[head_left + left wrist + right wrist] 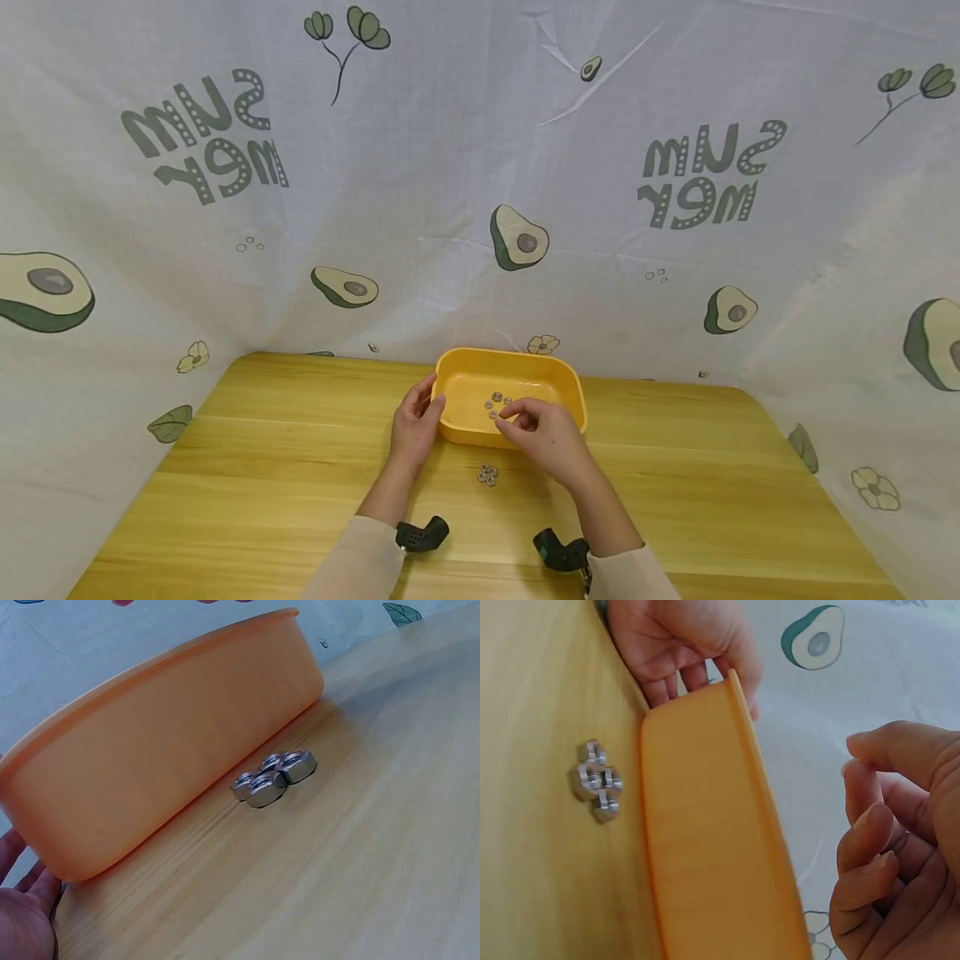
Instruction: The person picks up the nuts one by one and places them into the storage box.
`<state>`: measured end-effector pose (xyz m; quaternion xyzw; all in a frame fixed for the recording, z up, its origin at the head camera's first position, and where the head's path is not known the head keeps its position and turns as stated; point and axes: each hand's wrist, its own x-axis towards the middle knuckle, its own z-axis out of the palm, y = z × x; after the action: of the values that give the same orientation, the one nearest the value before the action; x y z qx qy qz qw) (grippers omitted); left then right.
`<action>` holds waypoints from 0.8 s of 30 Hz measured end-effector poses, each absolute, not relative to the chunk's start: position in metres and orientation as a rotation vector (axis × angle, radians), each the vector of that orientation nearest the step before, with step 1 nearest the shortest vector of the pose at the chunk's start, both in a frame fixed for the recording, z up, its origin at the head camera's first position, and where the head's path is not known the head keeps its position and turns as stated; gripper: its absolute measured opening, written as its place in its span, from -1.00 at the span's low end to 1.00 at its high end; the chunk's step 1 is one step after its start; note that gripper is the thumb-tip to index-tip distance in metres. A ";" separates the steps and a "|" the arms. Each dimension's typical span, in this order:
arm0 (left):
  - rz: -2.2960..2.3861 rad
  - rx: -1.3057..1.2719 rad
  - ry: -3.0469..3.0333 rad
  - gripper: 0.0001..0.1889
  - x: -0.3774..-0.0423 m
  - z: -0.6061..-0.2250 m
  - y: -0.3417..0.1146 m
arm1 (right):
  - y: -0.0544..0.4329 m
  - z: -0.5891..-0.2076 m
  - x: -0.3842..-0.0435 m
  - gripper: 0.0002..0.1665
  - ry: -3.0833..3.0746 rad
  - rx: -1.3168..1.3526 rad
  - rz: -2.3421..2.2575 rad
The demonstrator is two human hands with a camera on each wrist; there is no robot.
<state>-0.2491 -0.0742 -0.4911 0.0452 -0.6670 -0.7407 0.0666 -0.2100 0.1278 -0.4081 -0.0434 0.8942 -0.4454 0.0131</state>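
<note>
A yellow plastic box [457, 433] stands on the table. My left hand [414, 425] holds its left end, thumb by the rim and fingers against the outer wall. My right hand [551, 437] is over the box's near right side, fingers curled, tips of thumb and forefinger close together. In the right wrist view nothing shows between those fingertips [866, 742]. Several metal hex nuts [497, 397] lie on the box floor, one of them just beside the right fingertips. On the table in front of the box sits a tight cluster of more hex nuts [268, 787].
The wooden table [300, 467] extends to both sides of the box. Behind it hangs a white cloth [450, 167] printed with avocados and lettering, close to the table's back edge. Black wrist cameras [422, 535] sit on both wrists above the tabletop.
</note>
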 end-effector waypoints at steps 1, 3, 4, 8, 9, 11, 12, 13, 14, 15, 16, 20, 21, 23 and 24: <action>-2.235 0.134 -2.008 -0.52 -0.248 -0.491 -0.074 | 0.128 -0.410 -0.208 -0.91 2.775 -0.130 -1.394; -2.236 0.135 -2.008 -0.51 -0.247 -0.490 -0.074 | 0.129 -0.414 -0.204 -0.91 2.758 -0.125 -1.398; -2.237 0.137 -2.008 -0.51 -0.247 -0.490 -0.074 | 0.129 -0.416 -0.202 -0.91 2.747 -0.128 -1.396; -2.239 0.135 -2.007 -0.51 -0.247 -0.489 -0.073 | 0.128 -0.422 -0.198 -0.91 2.697 -0.175 -1.362; -2.238 0.133 -2.010 -0.51 -0.247 -0.490 -0.073 | 0.129 -0.424 -0.197 -0.91 2.687 -0.194 -1.339; -2.238 0.129 -2.015 -0.51 -0.247 -0.490 -0.073 | 0.129 -0.427 -0.196 -0.90 2.668 -0.230 -1.297; -2.240 0.126 -2.016 -0.51 -0.248 -0.490 -0.073 | 0.129 -0.428 -0.197 -0.89 2.661 -0.246 -1.275; -2.241 0.121 -2.017 -0.51 -0.248 -0.491 -0.073 | 0.129 -0.429 -0.196 -0.88 2.651 -0.261 -1.259; -2.239 0.117 -2.018 -0.51 -0.248 -0.491 -0.073 | 0.130 -0.431 -0.196 -0.87 2.643 -0.274 -1.239; -2.242 0.117 -2.015 -0.51 -0.248 -0.491 -0.073 | 0.130 -0.432 -0.196 -0.85 2.633 -0.285 -1.222; -2.244 0.114 -2.011 -0.51 -0.249 -0.492 -0.073 | 0.131 -0.434 -0.196 -0.84 2.625 -0.292 -1.208; -2.249 0.117 -1.996 -0.51 -0.249 -0.492 -0.073 | 0.131 -0.442 -0.197 -0.85 2.618 -0.314 -1.147; -2.249 0.119 -1.993 -0.51 -0.249 -0.491 -0.073 | 0.131 -0.444 -0.197 -0.85 2.627 -0.323 -1.128; -2.245 0.130 -1.997 -0.51 -0.249 -0.491 -0.073 | 0.131 -0.447 -0.197 -0.87 2.657 -0.345 -1.082; -2.239 0.135 -2.002 -0.51 -0.249 -0.491 -0.073 | 0.130 -0.448 -0.197 -0.88 2.675 -0.360 -1.057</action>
<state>-0.2486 -0.0732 -0.4912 0.0448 -0.6643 -0.7431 0.0673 -0.1971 0.1303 -0.4482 -0.1233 0.9160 -0.3620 0.1211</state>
